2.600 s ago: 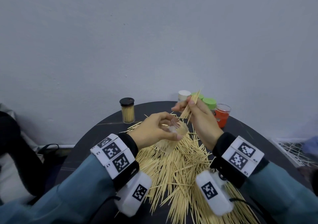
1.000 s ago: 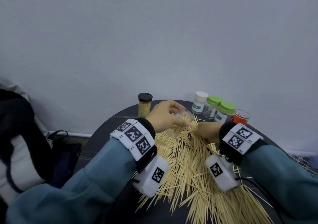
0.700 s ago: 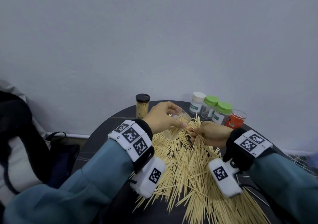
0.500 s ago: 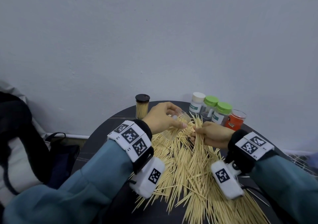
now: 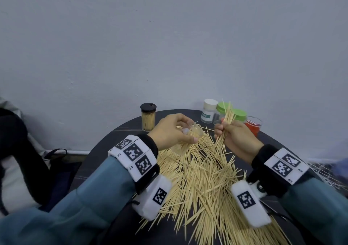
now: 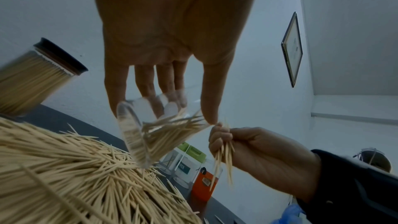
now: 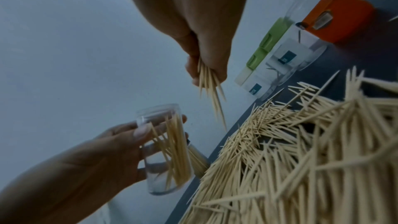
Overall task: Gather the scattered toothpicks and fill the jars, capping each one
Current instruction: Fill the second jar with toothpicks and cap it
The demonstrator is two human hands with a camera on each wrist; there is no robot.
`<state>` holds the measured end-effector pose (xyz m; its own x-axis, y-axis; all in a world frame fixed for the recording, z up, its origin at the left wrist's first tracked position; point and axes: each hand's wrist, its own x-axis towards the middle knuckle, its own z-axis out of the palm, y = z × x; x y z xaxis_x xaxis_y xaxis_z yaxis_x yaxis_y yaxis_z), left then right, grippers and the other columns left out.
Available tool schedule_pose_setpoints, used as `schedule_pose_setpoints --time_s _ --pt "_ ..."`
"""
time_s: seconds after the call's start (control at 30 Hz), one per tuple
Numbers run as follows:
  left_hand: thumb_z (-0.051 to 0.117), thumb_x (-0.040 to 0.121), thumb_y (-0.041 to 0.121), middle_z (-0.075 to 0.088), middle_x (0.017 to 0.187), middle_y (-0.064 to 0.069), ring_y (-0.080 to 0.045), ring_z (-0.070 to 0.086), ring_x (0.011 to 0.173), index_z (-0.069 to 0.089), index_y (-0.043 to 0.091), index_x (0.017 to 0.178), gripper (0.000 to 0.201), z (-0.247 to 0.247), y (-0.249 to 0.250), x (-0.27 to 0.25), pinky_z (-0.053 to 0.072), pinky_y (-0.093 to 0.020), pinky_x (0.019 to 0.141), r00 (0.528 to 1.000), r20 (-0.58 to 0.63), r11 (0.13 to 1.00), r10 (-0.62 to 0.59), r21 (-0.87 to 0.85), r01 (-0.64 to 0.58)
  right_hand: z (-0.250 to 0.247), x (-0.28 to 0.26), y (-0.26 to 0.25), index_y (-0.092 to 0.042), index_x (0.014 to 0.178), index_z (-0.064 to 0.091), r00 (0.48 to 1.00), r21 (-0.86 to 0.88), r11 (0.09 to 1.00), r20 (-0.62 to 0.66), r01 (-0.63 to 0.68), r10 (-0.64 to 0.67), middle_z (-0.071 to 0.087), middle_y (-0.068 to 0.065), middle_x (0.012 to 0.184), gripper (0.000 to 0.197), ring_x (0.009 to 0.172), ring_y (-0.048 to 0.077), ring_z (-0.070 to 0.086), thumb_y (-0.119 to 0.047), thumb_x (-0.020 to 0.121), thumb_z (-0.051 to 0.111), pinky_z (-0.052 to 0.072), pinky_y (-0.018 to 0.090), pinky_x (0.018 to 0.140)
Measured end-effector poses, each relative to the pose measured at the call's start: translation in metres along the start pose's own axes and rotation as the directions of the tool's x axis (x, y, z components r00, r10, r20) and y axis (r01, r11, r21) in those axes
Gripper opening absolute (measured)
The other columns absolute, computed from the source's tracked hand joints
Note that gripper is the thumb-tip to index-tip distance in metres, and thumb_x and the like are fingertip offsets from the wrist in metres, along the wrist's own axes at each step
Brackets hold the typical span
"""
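The left hand (image 5: pixel 170 131) grips a clear jar (image 7: pixel 165 149) (partly filled, uncapped) above the toothpick pile (image 5: pixel 203 184). Just beside it, the right hand (image 5: pixel 237 139) pinches a bundle of toothpicks (image 5: pixel 227 118), tips sticking out above and below the fist.

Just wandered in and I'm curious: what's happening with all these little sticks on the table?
A person is packing toothpicks into jars. The left hand holds a clear open jar, tilted and partly filled. The right hand grips a bunch of toothpicks lifted beside the jar, not yet in it. A big pile of loose toothpicks covers the dark round table. At the back stand a full black-capped jar and several other jars.
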<state>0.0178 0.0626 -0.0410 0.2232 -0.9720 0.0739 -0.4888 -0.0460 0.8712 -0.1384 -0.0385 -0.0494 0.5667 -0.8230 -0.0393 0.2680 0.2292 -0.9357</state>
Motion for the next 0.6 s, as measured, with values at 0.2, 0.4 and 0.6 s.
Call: schedule_pose_setpoints --time_s 0.2,0.4,0.6 --pt "0.081 0.069 0.023 0.057 0.115 0.006 -0.009 0.058 0.103 0.057 0.021 0.117 0.053 0.007 -0.001 -0.001 0.048 -0.025 0.088 0.999 0.041 0.999 0.030 0.043 -0.032 -0.003 -0.005 -0.011 -0.013 0.082 0.039 0.992 0.076 0.989 -0.017 0.125 -0.124 0.033 0.000 0.067 0.028 0.056 0.009 0.036 -0.002 0.100 0.020 0.034 0.022 0.062" --pt "0.081 0.070 0.021 0.059 0.118 0.008 -0.005 0.057 0.104 0.058 0.023 0.119 0.055 0.013 0.000 -0.004 0.045 -0.021 0.088 0.995 0.076 0.996 0.059 0.064 -0.064 0.011 -0.007 -0.033 -0.014 0.085 0.034 0.974 0.196 0.954 -0.036 0.227 -0.224 0.033 0.000 0.066 0.024 0.052 0.008 0.037 -0.002 0.101 0.021 0.034 0.022 0.062" --pt "0.080 0.070 0.016 0.062 0.115 0.011 -0.005 0.058 0.104 0.060 0.020 0.117 0.052 0.017 0.003 -0.007 0.046 -0.011 0.082 0.992 0.092 0.995 0.092 -0.050 -0.087 0.024 -0.014 -0.030 -0.015 0.087 0.035 0.964 0.221 0.941 0.006 0.257 -0.265 0.035 -0.001 0.065 0.024 0.047 0.005 0.041 -0.003 0.101 0.021 0.039 0.018 0.056"
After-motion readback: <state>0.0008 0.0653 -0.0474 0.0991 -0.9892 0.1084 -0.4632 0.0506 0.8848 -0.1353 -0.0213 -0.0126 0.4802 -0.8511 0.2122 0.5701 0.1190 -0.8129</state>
